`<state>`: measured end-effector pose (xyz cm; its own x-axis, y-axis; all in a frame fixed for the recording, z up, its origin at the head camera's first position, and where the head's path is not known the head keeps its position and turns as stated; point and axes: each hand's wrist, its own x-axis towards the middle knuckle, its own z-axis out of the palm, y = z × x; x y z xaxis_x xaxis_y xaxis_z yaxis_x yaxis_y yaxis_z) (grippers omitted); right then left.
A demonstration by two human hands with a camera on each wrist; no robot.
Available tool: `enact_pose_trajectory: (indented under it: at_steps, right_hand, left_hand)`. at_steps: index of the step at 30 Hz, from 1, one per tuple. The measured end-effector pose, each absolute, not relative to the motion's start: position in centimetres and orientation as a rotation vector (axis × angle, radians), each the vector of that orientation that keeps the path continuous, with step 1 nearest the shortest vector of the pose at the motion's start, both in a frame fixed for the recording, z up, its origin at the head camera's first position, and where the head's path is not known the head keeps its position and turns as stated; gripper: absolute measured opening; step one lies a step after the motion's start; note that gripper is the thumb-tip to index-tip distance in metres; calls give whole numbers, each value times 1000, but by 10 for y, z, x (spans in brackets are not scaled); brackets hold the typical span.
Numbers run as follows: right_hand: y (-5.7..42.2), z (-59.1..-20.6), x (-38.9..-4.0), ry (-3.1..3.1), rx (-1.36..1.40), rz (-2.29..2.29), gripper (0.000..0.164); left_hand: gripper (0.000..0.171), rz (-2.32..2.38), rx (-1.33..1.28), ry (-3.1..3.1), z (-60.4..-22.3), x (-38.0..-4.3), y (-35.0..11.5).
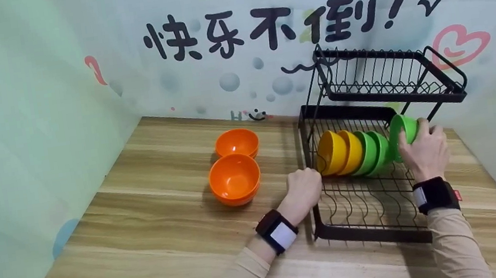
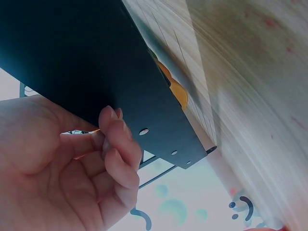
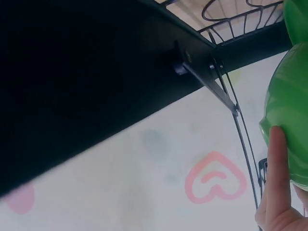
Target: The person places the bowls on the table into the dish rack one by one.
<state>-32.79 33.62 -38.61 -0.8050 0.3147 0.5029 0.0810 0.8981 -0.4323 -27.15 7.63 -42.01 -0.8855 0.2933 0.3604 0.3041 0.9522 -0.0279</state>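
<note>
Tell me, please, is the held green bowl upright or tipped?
Tipped: the head view shows the green bowl sideways in the right hand.

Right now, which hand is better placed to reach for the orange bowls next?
Probably the left hand: it holds no bowl, only the left edge of the rack, and is nearer the orange bowls. The right hand holds a green bowl.

Looks like staged kitchen-type corner: wood-grain tbl (image 1: 144, 231), printed backdrop (image 1: 202, 87) w/ Chinese lettering (image 1: 273, 33), blk dish rack (image 1: 373, 236).
</note>
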Motion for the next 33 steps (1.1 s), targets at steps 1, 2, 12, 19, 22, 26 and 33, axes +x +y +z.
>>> enact_pose_trajectory:
  at_steps: [1,2,12,19,22,26,33]
  right_hand:
    - [336,-387,-328,-2483,-282,519,59]
    - [336,-388,-329,-2491,-282,512,59]
    - [339,-396,-332,-2549,-259,463,59]
    - [340,-400,-336,-2640,-308,502,64]
    - [340,-401,-337,-2659,-325,530,65]
    - [340,-403,-337,-2668,-320,553,66]
    - [339,-410,-338,-2689,-271,561,67]
  left_hand:
    - [16,-43,-435,-2737,-420,-272,76]
    - [16,-43,-435,-2737,-420,-272,77]
    - [17,-19,-434,-2713,-421,-272,76]
    - [18,-28,-428,-2723,-422,-272,76]
    - [17,-37,-429,-2732,-422,-273,76]
    - [17,-43,-432,-2734,-421,-272,76]
    - [16,-47,-437,-2730,-422,-273,76]
